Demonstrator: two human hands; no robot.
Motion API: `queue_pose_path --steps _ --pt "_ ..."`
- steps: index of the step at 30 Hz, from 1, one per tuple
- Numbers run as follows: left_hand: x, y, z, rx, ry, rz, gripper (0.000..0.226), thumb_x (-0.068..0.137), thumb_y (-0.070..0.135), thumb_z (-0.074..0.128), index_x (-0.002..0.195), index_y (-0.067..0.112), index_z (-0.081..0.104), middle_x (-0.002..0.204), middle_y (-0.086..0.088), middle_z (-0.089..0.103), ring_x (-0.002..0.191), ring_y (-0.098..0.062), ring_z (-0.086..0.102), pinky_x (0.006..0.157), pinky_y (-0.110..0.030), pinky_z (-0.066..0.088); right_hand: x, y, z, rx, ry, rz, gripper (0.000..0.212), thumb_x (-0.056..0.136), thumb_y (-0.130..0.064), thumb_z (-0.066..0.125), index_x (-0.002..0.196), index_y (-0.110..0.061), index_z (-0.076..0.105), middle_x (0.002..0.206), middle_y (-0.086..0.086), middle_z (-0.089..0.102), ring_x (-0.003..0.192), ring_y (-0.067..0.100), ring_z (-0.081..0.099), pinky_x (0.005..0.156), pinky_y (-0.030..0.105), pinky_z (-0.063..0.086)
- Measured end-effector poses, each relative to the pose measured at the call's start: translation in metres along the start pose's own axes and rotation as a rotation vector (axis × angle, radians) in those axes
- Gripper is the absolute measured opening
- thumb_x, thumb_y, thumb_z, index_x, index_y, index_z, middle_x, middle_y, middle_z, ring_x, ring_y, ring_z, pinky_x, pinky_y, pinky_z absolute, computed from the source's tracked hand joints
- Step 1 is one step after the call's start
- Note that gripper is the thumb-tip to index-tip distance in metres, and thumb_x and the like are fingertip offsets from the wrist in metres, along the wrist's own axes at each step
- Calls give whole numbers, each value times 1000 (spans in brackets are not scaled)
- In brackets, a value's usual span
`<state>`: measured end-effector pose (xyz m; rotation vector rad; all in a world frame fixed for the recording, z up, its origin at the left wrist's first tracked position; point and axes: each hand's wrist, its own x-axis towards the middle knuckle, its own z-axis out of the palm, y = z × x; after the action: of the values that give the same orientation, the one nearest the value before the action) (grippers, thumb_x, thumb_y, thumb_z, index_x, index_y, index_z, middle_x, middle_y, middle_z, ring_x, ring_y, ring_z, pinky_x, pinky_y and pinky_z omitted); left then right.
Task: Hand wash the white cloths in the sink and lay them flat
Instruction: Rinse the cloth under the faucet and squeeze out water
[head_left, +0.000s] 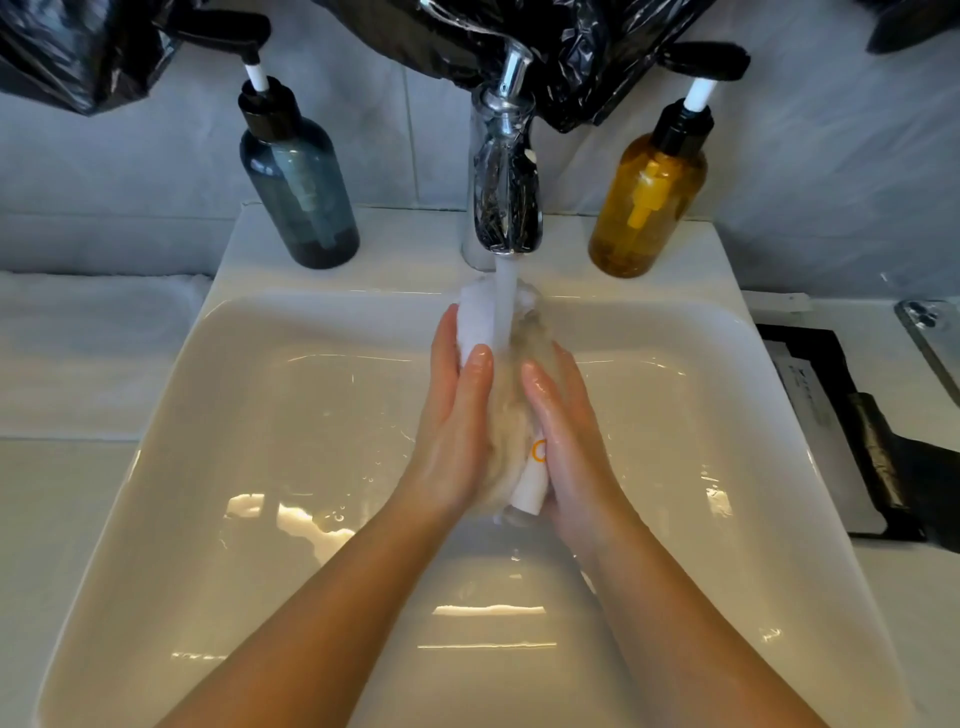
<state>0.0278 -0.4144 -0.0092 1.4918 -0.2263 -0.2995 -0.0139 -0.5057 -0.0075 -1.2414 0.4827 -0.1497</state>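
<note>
We see the wet white cloth (474, 319) at frame centre, over the glossy white ceramic sink (228, 270), under the water stream (505, 306) from the chrome tap (506, 208). Our left hand (457, 415) and right hand (566, 431) press it between flat palms, fingers straight.

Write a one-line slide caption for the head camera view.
Left hand and right hand press a white cloth between them under the running tap, above the sink.
</note>
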Motion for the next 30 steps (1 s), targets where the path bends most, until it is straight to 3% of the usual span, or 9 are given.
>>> queue_pose_path --steps 6,9,12,15,19,22,24,27,30 --pt "-2 4 2 -97 -24 -97 65 73 55 62 131 29 50 121 0 68 109 -18 68 94 -43 56 1 -2 -6 241 71 94 47 88 -26 66 134 -17 59 120 17 71 105 30 72 79 41 61" --pt "-7 2 12 -172 -18 -195 65 71 54 67 130 29 54 117 -5 70 107 -23 69 96 -50 53 1 -1 -9 227 102 100 31 95 -26 61 125 -21 63 112 11 74 101 27 73 76 37 60" --pt "-8 3 15 -65 71 -183 57 75 56 66 127 34 56 111 4 72 100 -11 71 91 -41 57 5 -5 -7 117 81 50 21 98 -23 56 117 -27 67 107 3 75 97 17 74 76 30 58" --pt "-7 5 9 69 163 -86 52 81 54 60 128 31 57 110 7 70 98 -6 69 77 -26 57 10 -2 -3 9 24 18 27 102 -26 50 124 -30 66 115 -2 74 102 12 72 83 30 58" --pt "-13 4 -1 248 137 24 58 86 54 57 138 32 45 112 21 64 100 5 64 74 -14 52 4 7 6 66 -47 56 65 89 -60 59 147 -35 45 135 -11 62 120 8 62 103 34 51" --pt "-11 9 -8 345 110 31 52 86 62 42 131 37 52 109 20 65 101 5 63 81 -17 50 6 6 2 172 -20 62 57 85 -47 60 137 -23 57 127 6 70 117 22 67 102 45 53" --pt "-5 12 -12 319 149 10 49 84 64 50 126 38 50 105 12 65 96 -3 65 78 -24 52 9 4 -2 261 5 121 65 77 -49 67 133 -15 60 125 16 69 118 32 66 106 54 48" --pt "-2 14 -9 97 106 -106 80 72 67 68 136 31 34 119 6 58 102 -6 64 76 -18 53 11 6 -2 341 -7 186 85 65 -53 68 136 -9 56 131 24 63 122 38 62 109 61 43" --pt "-9 8 -2 79 20 -21 87 66 68 59 139 23 41 126 6 60 110 -4 63 82 -17 53 9 11 -3 323 -18 129 72 71 -46 61 134 -11 59 127 22 66 120 37 63 105 57 48"
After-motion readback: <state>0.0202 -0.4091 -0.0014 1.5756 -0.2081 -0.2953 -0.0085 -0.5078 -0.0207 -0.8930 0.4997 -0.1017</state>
